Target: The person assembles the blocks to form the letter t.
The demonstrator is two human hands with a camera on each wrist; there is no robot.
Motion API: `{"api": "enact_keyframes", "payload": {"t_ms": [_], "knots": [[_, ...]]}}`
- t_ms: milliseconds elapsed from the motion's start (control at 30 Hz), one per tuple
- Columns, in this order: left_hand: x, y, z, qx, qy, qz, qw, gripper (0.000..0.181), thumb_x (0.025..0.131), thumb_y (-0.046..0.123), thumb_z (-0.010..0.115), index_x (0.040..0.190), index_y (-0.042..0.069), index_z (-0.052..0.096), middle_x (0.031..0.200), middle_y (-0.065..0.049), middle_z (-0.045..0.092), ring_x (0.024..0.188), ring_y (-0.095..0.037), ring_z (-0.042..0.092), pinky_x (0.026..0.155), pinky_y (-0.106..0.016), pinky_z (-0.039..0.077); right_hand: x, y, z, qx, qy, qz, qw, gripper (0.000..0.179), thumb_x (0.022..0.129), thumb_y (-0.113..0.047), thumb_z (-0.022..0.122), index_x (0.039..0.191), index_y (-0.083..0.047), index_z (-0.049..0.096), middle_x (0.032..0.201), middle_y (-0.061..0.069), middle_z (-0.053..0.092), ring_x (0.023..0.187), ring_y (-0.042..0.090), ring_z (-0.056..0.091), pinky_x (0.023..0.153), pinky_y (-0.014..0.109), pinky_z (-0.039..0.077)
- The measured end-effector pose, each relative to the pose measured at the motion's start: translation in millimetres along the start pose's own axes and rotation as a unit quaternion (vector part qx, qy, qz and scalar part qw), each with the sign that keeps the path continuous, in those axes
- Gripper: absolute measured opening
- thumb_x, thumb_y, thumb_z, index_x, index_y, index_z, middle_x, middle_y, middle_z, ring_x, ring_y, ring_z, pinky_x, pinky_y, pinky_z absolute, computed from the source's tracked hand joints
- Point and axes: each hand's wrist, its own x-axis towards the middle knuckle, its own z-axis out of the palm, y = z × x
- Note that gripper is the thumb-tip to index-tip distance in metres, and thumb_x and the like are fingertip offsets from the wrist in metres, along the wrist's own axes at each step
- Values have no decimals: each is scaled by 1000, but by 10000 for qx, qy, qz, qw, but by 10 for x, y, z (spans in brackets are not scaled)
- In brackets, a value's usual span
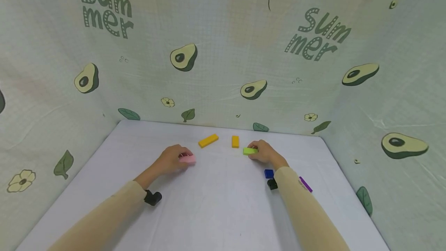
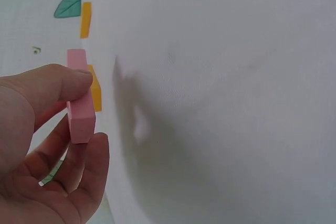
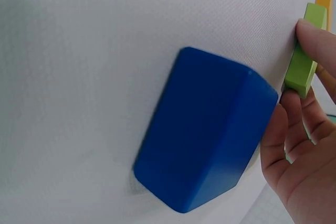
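My left hand (image 1: 173,159) pinches a pink block (image 1: 188,159) between thumb and fingers; a shadow beneath it falls on the white table. In the left wrist view the thumb lies across the top of that pink block (image 2: 81,111). Over on the right, my right hand (image 1: 263,152) grips a light green block (image 1: 249,151), also held by thumb and fingertips in the right wrist view. A long yellow-orange block (image 1: 208,140) lies beyond the left hand. Between the hands sits a shorter yellow-orange block (image 1: 235,141). Below the right wrist is a blue block (image 1: 268,174).
A purple strip-shaped block (image 1: 306,184) lies to the right of the right sleeve. Printed cloth walls (image 1: 223,49) with avocados and leaves enclose the white table (image 1: 209,212) at the back and both sides. Black wrist cameras (image 1: 153,197) sit under the sleeves.
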Motion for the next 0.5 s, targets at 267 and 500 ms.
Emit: {"api": "enact_keyframes", "payload": {"t_ms": [267, 500], "knots": [[43, 95, 80, 2, -67, 179, 9998, 35, 90, 10, 85, 124, 15, 76, 112, -1, 70, 102, -20, 61, 95, -41, 55, 3, 3, 1, 68, -9, 26, 10000, 35, 99, -20, 77, 132, -11, 69, 130, 13, 64, 116, 31, 56, 112, 53, 47], [75, 171, 147, -93, -142, 375, 9992, 34, 90, 10, 84, 122, 17, 77, 112, 1, 69, 102, -18, 59, 93, -38, 53, 10, 4, 3, 64, -35, 38, 10000, 35, 99, -19, 77, 132, -10, 69, 129, 13, 64, 116, 31, 56, 113, 53, 47]]}}
